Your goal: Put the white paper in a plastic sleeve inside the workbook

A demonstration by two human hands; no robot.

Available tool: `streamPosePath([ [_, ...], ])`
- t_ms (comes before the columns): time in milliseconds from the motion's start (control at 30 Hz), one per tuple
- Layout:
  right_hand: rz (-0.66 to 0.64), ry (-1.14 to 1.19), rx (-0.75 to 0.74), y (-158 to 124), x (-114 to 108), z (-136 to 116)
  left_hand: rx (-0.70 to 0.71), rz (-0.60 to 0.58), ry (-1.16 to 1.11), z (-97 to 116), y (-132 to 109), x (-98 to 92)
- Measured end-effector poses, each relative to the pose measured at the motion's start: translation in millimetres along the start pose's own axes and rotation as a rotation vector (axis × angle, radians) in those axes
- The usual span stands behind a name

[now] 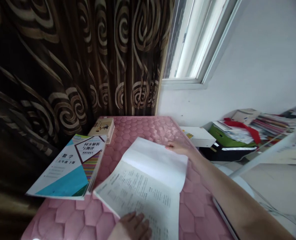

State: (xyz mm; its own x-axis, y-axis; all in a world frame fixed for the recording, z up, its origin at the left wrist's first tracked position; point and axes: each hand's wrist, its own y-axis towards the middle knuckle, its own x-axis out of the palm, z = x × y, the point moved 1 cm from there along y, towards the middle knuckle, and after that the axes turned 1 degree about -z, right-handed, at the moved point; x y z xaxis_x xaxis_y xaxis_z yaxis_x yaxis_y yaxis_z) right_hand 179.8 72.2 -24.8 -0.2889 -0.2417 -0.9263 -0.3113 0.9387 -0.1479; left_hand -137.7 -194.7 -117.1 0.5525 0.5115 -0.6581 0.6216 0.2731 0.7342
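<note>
An open book [148,186] lies aslant on the pink padded surface, a printed page nearer me and a mostly blank white page beyond it. My left hand [134,226] rests at the bottom edge of the view, its fingers spread on the printed page. At the far edge of the blank page is my right hand [180,148], its fingers closed at the paper's edge. A small dark sliver shows by those fingertips; I cannot make out what it is.
A stack of books with a blue and white cover [70,166] stands left, with smaller tan books [104,126] behind it. A dark slim device [224,216] lies under my right forearm. Beyond the right edge are a white box [198,136] and piled papers [238,130]. A patterned curtain [122,60] hangs behind.
</note>
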Motion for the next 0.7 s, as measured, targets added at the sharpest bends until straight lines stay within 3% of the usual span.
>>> streamPosePath([
  [100, 0.085, -0.007, 0.084, -37.6, -4.7, 41.4, -0.099, -0.254, -0.077, -52.7, 5.9, -21.9],
  [167, 0.130, 0.020, 0.150, -63.9, 4.7, 61.7, -0.223, -0.312, -0.157, -92.8, 5.0, -27.2],
  [267, 0.169, 0.058, 0.213, -98.3, 30.4, 70.5, -0.512, -0.210, -0.256, -144.0, -3.5, -16.0],
  [333, 0.230, 0.094, 0.247, -115.6, 47.4, 65.5, -0.749, -0.119, -0.336, -165.3, -11.1, -1.6],
  [400, 0.287, 0.164, 0.286, -128.4, 60.4, 58.6, -0.939, -0.094, -0.426, -176.1, -16.9, 10.9],
  [467, 0.330, 0.310, 0.348, -137.7, 68.5, 54.2, -1.033, -0.129, -0.486, -179.6, -19.4, 17.5],
  [633, 0.262, 1.042, 0.434, -148.7, 72.5, 47.2, -0.996, -0.142, -0.474, -177.5, -18.9, 15.1],
  [700, 0.257, 1.147, 0.387, -146.7, 67.4, 34.7, -0.970, -0.133, -0.468, -176.8, -19.7, 14.6],
])
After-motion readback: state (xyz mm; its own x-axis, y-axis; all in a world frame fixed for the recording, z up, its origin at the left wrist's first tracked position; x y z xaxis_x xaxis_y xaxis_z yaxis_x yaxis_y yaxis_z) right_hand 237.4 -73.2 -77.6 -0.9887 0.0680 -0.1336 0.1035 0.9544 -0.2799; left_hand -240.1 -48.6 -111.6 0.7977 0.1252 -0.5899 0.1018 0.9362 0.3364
